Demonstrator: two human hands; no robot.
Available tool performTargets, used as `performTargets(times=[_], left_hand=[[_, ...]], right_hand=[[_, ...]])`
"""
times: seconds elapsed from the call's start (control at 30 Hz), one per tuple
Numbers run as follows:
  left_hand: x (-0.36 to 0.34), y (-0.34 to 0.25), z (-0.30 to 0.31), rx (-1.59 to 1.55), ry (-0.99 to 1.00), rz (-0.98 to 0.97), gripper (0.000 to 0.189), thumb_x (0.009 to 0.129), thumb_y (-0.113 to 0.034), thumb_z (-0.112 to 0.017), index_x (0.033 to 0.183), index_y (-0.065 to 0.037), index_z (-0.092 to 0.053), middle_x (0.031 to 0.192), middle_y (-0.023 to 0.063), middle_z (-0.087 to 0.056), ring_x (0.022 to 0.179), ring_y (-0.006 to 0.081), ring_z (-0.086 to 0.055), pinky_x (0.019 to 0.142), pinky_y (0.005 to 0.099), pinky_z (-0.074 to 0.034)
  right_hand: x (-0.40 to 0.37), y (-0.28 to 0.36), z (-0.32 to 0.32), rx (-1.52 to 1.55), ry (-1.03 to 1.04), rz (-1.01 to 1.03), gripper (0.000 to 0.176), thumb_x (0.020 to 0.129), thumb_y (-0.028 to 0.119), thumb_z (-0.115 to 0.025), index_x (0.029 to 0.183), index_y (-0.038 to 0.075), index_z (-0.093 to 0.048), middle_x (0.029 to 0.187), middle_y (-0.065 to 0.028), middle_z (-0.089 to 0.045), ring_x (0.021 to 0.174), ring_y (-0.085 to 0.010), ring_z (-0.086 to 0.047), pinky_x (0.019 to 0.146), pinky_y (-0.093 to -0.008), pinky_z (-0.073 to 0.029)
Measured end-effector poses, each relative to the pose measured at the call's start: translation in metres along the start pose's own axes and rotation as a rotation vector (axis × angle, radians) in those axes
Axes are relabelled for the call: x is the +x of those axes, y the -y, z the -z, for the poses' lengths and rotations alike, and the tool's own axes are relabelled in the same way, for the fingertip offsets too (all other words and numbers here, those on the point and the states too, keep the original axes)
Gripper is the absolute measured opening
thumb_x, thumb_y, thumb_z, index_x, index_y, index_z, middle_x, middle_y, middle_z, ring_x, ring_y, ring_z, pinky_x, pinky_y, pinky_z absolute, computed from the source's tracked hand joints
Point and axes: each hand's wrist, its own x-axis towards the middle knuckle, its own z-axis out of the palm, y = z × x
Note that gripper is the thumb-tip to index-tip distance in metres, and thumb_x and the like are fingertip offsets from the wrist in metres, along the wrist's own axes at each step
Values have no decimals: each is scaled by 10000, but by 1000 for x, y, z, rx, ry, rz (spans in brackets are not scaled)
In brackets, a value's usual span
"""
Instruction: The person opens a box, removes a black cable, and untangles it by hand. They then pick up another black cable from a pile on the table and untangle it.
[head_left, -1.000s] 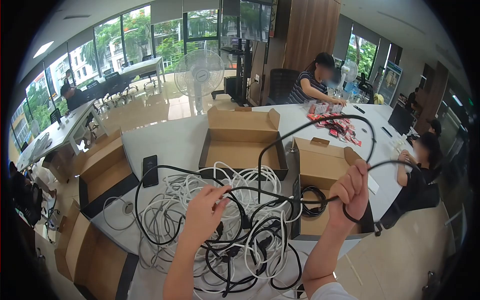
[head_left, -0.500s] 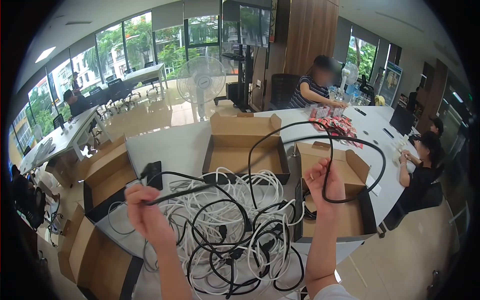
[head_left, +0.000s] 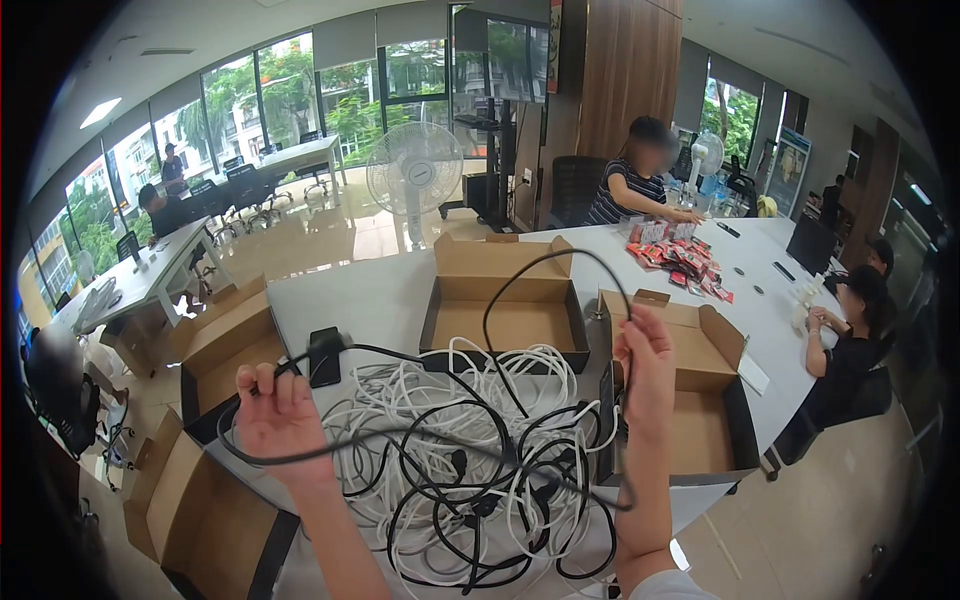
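My left hand (head_left: pixel 280 420) is raised at the left, its fingers curled round a black cable (head_left: pixel 375 437) near a dark plug end. At the right, my right hand (head_left: pixel 645 355) pinches another stretch of black cable, which arches up between the hands and down into the pile. A loop hangs from the left wrist across to the right forearm. Below lies a tangle of white cables (head_left: pixel 390 393) and black cables with dark connectors. Just right of my left hand's fingers is a black flat object (head_left: pixel 325 357) on the table.
Open cardboard boxes stand around the pile: back middle (head_left: pixel 505 310), right (head_left: pixel 690 430), left (head_left: pixel 235 350) and lower left (head_left: pixel 215 520). Red packets (head_left: pixel 685 262) lie farther back by a seated person. Two more people sit at the right. A white fan (head_left: pixel 413 180) stands behind the table.
The big cable loop by my right hand has dropped, and a loop now hangs low between both arms. My left hand has turned palm up, and my right hand's fingers have closed more on the cable.
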Motion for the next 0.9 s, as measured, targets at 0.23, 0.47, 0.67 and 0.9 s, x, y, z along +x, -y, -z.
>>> performTargets(times=[0.23,0.47,0.67,0.9], left_hand=[[-19,30,-20,695,-97,179,412,1019,-358,-350,1081,-1,-548,627,24,-503,569,127,-482,627,247,-393],[-17,27,-20,641,281,959,394,1022,-324,-338,1060,12,-541,476,-16,-402,435,78,-452,421,192,-336],[-29,48,-19,627,465,1106,353,999,-201,-352,1226,45,-464,609,-24,-430,450,45,-354,435,180,-305],[-47,69,-22,591,595,1322,404,960,-161,-383,1324,10,-425,743,11,-491,494,33,-383,437,184,-318]], right_hand=[[-14,-8,-26,-280,178,-9,183,877,-13,-588,1058,-28,-616,957,-68,-647,873,-103,-617,787,-230,-495],[-14,-5,-19,-362,88,250,199,921,55,-568,1100,-29,-586,928,-70,-644,803,-90,-597,709,-217,-483],[-14,5,-21,-111,-80,236,201,962,116,-508,1122,8,-562,829,-16,-555,662,-70,-490,587,-209,-400],[-8,11,-12,202,-183,220,187,920,51,-517,1094,7,-568,841,5,-530,714,-67,-431,665,-225,-370]])
